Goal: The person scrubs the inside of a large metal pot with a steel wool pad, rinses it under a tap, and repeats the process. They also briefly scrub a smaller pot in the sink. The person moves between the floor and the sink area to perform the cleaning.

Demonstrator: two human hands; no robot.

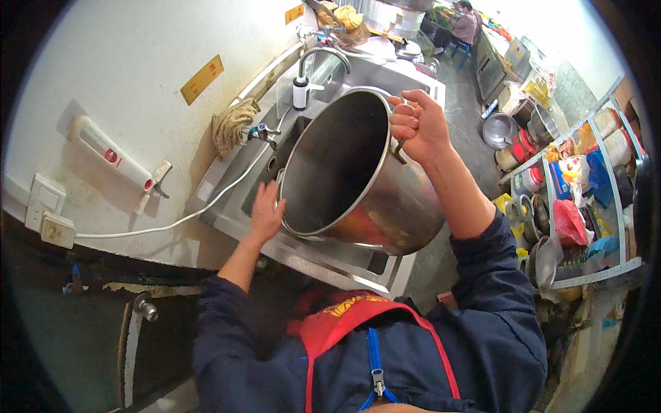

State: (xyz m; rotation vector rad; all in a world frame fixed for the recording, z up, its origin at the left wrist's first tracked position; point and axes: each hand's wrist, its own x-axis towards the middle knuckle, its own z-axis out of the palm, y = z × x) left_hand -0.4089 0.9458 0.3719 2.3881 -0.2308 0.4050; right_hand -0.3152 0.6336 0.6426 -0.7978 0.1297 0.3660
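Observation:
A large stainless steel stockpot [397,206] is tilted over the sink, its wide mouth facing up and to the left. My right hand [421,124] is closed around the handle on the pot's right side. Beside the left rim is my left hand [267,210], fingers extended and apart, with the thumb close to the rim and the other handle. Whether it touches the metal is hard to tell. Inside, the pot is dark and its bottom cannot be made out. Part of the stainless steel sink [304,262] is hidden behind the pot.
A curved faucet [325,51] and a wall tap [262,131] with a cloth [232,124] stand at the sink's back. A white cable [206,209] crosses its left end. At right is a loaded metal rack [594,276]. A person [465,26] sits farther off.

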